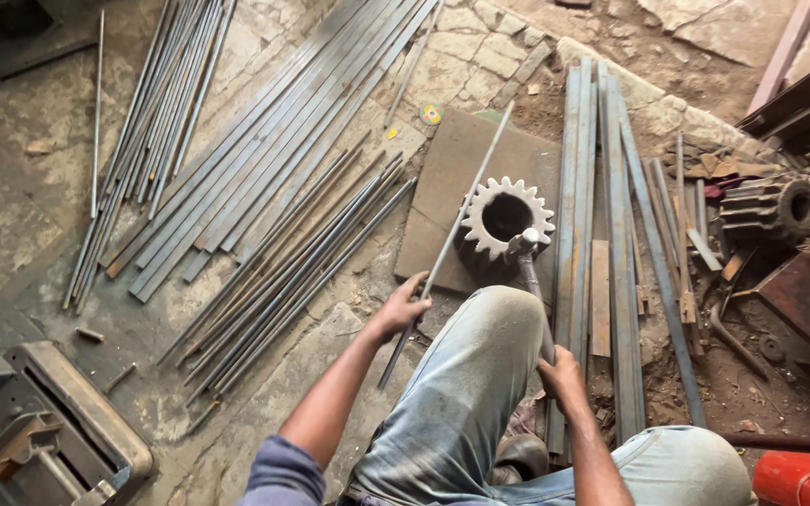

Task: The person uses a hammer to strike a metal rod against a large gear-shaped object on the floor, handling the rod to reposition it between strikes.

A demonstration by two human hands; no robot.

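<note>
My left hand [401, 309] grips a long thin steel rod [466, 199] that slants up and away over the rim of a big toothed gear [506, 217]. The gear stands on a flat steel plate [452, 178]. My right hand [560, 373] holds the handle of a hammer [525, 251], whose head rests on the gear's near rim beside the rod. My knee in grey trousers [485, 347] lies between the two hands.
Bundles of thin rods [157, 103] and flat steel bars [274, 141] lie on the stone floor at left. More bars [602, 215] lie right of the gear. A second dark gear [769, 211] sits among scrap at right. A metal machine [58, 422] stands at lower left, a red cylinder [789, 476] at lower right.
</note>
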